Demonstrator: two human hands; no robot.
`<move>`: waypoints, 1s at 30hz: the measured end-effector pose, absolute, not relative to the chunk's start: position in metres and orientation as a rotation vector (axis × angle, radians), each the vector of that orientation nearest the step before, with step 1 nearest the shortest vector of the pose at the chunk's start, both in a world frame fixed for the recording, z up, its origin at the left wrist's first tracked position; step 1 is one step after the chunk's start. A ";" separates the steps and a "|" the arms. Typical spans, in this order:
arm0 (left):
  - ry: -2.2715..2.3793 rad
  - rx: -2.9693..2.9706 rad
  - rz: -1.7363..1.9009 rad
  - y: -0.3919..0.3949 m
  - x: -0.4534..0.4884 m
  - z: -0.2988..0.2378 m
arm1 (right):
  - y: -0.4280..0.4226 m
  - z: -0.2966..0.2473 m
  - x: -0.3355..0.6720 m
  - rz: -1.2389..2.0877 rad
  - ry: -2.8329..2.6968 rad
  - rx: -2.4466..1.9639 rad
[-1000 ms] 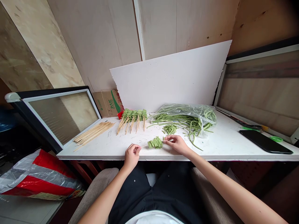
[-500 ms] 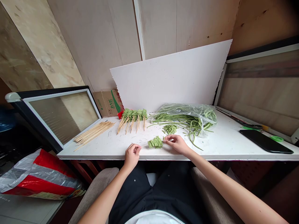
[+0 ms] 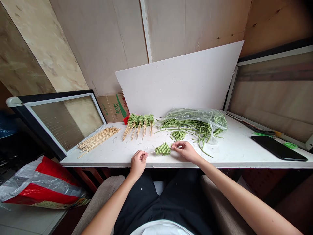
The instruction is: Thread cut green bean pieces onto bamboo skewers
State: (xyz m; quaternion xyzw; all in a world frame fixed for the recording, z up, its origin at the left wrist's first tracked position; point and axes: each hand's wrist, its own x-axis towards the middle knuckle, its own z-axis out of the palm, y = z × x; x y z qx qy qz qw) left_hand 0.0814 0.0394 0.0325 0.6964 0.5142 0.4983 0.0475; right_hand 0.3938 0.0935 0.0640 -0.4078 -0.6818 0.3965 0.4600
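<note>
A left hand (image 3: 138, 161) pinches the bare end of a bean skewer (image 3: 162, 149) near the table's (image 3: 234, 153) front edge, while the right hand (image 3: 185, 150) closes its fingertips on the skewer's other end.

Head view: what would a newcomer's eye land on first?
The skewer of green bean pieces at the front of the table, its bare end pinched by the left hand, the right hand pinching at the other end. Behind it, a bag of long beans spills open, with finished skewers fanned to its left and bare bamboo sticks further left.
</note>
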 end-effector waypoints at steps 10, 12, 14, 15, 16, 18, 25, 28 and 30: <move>1.567 2.122 1.519 0.040 0.082 0.033 | 0.095 0.062 0.394 0.958 -1.683 -0.996; 1.562 2.120 1.519 0.040 0.081 0.033 | 0.096 0.062 0.394 0.961 -1.675 -0.993; 1.556 2.120 1.520 0.040 0.081 0.032 | 0.095 0.062 0.394 0.968 -1.670 -0.988; 1.556 2.120 1.520 0.040 0.081 0.032 | 0.095 0.062 0.394 0.972 -1.667 -0.987; 1.556 2.119 1.520 0.040 0.081 0.032 | 0.094 0.063 0.394 0.976 -1.661 -0.987; 1.554 2.117 1.518 0.040 0.081 0.032 | 0.093 0.064 0.395 0.982 -1.649 -0.992; 1.531 2.111 1.508 0.040 0.079 0.031 | 0.093 0.062 0.396 1.012 -1.664 -0.989; 1.542 2.106 1.500 0.040 0.079 0.031 | 0.092 0.063 0.395 1.019 -1.667 -0.991; 1.544 2.108 1.496 0.039 0.080 0.031 | 0.091 0.064 0.395 1.009 -1.672 -0.989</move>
